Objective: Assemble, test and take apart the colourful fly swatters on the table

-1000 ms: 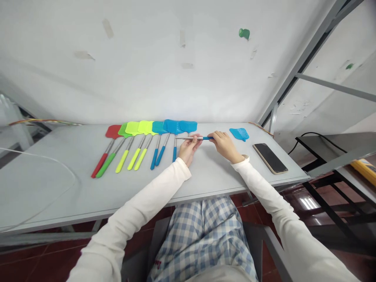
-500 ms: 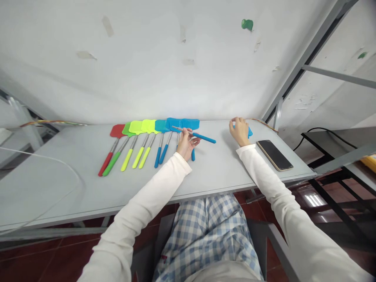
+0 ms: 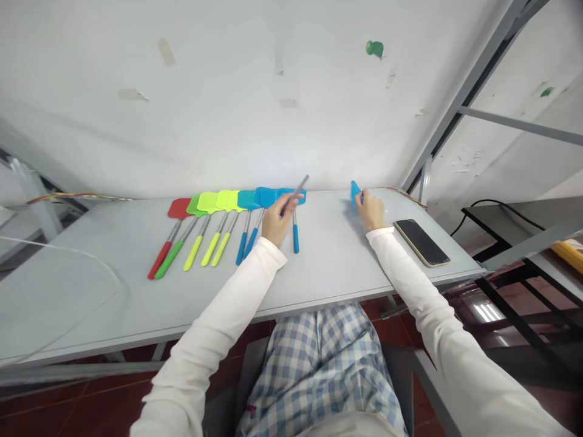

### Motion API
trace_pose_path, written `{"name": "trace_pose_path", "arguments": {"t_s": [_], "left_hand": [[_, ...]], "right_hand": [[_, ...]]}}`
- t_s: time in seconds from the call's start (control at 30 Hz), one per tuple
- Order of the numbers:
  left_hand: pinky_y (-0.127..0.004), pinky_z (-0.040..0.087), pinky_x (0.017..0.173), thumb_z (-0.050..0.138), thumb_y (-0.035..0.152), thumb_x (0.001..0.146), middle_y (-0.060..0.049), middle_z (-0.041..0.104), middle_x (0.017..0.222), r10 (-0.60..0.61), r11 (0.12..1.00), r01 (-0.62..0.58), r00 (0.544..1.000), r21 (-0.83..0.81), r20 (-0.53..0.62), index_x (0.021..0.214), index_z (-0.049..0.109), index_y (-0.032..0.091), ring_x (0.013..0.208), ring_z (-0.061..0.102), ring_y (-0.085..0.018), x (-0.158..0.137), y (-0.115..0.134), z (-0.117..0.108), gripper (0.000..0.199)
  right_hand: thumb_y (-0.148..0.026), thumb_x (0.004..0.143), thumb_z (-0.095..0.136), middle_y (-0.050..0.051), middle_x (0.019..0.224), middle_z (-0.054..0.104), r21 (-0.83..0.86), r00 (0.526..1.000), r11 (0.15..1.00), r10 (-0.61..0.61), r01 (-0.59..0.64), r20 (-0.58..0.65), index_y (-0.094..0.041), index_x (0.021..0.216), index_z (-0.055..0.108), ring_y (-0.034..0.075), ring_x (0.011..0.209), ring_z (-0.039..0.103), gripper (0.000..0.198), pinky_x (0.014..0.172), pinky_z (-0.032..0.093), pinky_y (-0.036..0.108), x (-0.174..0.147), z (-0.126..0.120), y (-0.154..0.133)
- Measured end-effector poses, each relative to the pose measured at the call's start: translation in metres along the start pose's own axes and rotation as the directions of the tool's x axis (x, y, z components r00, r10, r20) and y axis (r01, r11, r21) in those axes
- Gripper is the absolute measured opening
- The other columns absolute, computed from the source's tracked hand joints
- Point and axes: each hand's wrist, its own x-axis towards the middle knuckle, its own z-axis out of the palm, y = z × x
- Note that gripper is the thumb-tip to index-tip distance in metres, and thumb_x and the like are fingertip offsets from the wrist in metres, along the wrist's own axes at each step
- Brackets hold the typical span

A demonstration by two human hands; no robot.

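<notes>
My left hand (image 3: 275, 221) is closed around a fly swatter handle, and the handle's bare metal rod (image 3: 301, 184) sticks up to the right. At the right, my right hand (image 3: 370, 212) pinches a loose blue fly swatter head (image 3: 354, 190), which stands tilted above the table. Left of and behind my left hand lies a row of fly swatters with overlapping heads: a red one (image 3: 179, 208), a green one (image 3: 194, 207), several yellow ones (image 3: 208, 201) and several blue ones (image 3: 265, 196). My left hand partly covers the blue ones.
A smartphone (image 3: 422, 243) lies on the grey table (image 3: 328, 267), right of my right hand. The white wall (image 3: 218, 121) rises behind the table. A white cable (image 3: 86, 246) crosses the left side, and a metal frame (image 3: 455, 115) stands at the right.
My left hand has turned the handle, so its metal rod now points up to the right instead of left. My right hand has lifted the blue head off the table.
</notes>
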Motion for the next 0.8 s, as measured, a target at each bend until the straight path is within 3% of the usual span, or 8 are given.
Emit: {"name": "trace_pose_path", "arguments": {"t_s": [0.03, 0.1, 0.17, 0.23, 0.37, 0.47, 0.6, 0.8], "left_hand": [[-0.023, 0.042, 0.069, 0.071, 0.051, 0.073, -0.004, 0.068, 0.087, 0.074, 0.982, -0.078, 0.997, 0.172, 0.031, 0.097, 0.073, 0.027, 0.086, 0.061, -0.018, -0.002, -0.001, -0.002, 0.035], [-0.025, 0.041, 0.077, 0.065, 0.05, 0.079, -0.006, 0.07, 0.096, 0.151, 0.856, -0.212, 0.975, 0.471, 0.164, 0.103, 0.073, 0.03, 0.098, 0.06, -0.022, -0.007, -0.005, -0.005, 0.032], [-0.027, 0.04, 0.08, 0.058, 0.049, 0.085, -0.007, 0.07, 0.098, 0.134, 0.739, -0.267, 0.958, 0.619, 0.252, 0.109, 0.071, 0.033, 0.101, 0.06, -0.023, -0.01, -0.009, -0.007, 0.032], [-0.028, 0.04, 0.081, 0.051, 0.05, 0.088, -0.008, 0.07, 0.1, 0.113, 0.659, -0.302, 0.945, 0.689, 0.306, 0.114, 0.069, 0.036, 0.101, 0.06, -0.023, -0.009, -0.012, -0.008, 0.034], [-0.028, 0.038, 0.075, 0.041, 0.053, 0.092, -0.007, 0.069, 0.103, 0.143, 0.534, -0.348, 0.936, 0.771, 0.323, 0.124, 0.062, 0.039, 0.099, 0.059, -0.023, -0.005, -0.015, -0.01, 0.041], [-0.028, 0.037, 0.069, 0.037, 0.052, 0.093, -0.007, 0.068, 0.106, 0.155, 0.438, -0.368, 0.93, 0.82, 0.334, 0.13, 0.057, 0.04, 0.099, 0.059, -0.023, -0.004, -0.016, -0.01, 0.043], [-0.029, 0.035, 0.062, 0.028, 0.05, 0.096, -0.007, 0.065, 0.109, 0.105, 0.3, -0.379, 0.925, 0.875, 0.365, 0.136, 0.049, 0.041, 0.096, 0.059, -0.022, -0.005, -0.014, -0.011, 0.046], [-0.028, 0.033, 0.059, 0.023, 0.051, 0.096, -0.007, 0.061, 0.111, 0.082, 0.225, -0.383, 0.924, 0.896, 0.374, 0.14, 0.043, 0.043, 0.096, 0.058, -0.021, -0.004, -0.013, -0.012, 0.049]], "right_hand": [[-0.034, 0.093, 0.036, 0.009, 0.076, 0.063, 0.098, 0.999, 0.995, 0.004, 0.001, -0.054, -0.016, 0.088, 0.058, 0.021, 0.076, 0.058, 0.029, 0.072, 0.039, 0.031, -0.001, -0.003, -0.005], [-0.037, 0.092, 0.035, 0.003, 0.068, 0.056, 0.363, 0.992, 0.932, 0.038, 0.008, -0.12, -0.019, 0.076, 0.052, 0.017, 0.071, 0.054, 0.03, 0.067, 0.039, 0.027, -0.005, -0.004, -0.013], [-0.044, 0.092, 0.033, -0.001, 0.062, 0.048, 0.651, 0.991, 0.757, 0.115, -0.048, -0.061, -0.022, 0.069, 0.044, 0.013, 0.064, 0.05, 0.034, 0.06, 0.038, 0.024, -0.009, 0.0, -0.019], [-0.049, 0.09, 0.036, -0.003, 0.06, 0.044, 0.844, 0.981, 0.503, 0.149, -0.184, 0.125, -0.023, 0.067, 0.039, 0.012, 0.058, 0.047, 0.035, 0.054, 0.037, 0.023, -0.014, 0.007, -0.023], [-0.039, 0.078, 0.062, -0.002, 0.072, 0.059, 0.906, 0.905, 0.041, -0.045, -0.422, 0.424, -0.022, 0.077, 0.052, 0.01, 0.066, 0.056, 0.02, 0.063, 0.047, 0.023, -0.023, 0.014, -0.029], [-0.027, 0.07, 0.071, -0.003, 0.083, 0.067, 0.84, 0.858, -0.178, -0.131, -0.513, 0.496, -0.022, 0.084, 0.059, 0.01, 0.075, 0.061, 0.019, 0.077, 0.05, 0.023, -0.03, 0.012, -0.035], [-0.021, 0.066, 0.073, -0.005, 0.084, 0.07, 0.795, 0.844, -0.286, -0.143, -0.536, 0.517, -0.023, 0.083, 0.063, 0.011, 0.078, 0.063, 0.019, 0.081, 0.051, 0.023, -0.035, 0.008, -0.038], [-0.02, 0.066, 0.073, -0.005, 0.083, 0.072, 0.792, 0.846, -0.3, -0.153, -0.533, 0.511, -0.023, 0.083, 0.065, 0.012, 0.078, 0.065, 0.019, 0.079, 0.051, 0.025, -0.037, 0.009, -0.038]]}}
